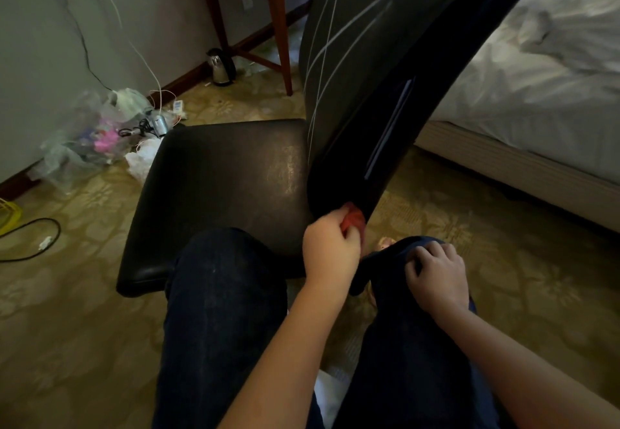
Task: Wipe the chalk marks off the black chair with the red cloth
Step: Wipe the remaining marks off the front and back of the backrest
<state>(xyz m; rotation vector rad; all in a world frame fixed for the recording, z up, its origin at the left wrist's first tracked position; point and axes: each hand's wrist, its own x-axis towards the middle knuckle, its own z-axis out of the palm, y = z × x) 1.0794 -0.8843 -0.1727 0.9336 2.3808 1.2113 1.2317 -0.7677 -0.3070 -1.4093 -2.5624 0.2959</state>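
Observation:
The black chair stands in front of me, its seat towards my knees and its backrest rising at the upper right. White chalk marks cross the front of the backrest in long strokes and arcs. My left hand grips the bunched red cloth and presses it against the lower side edge of the backrest, where it meets the seat. Most of the cloth is hidden in my fingers. My right hand rests on my right knee with its fingers loosely curled, holding nothing.
A bed with white sheets fills the right side. A wooden table leg and a kettle stand behind the chair. Plastic bags and cables lie on the patterned carpet at the left wall.

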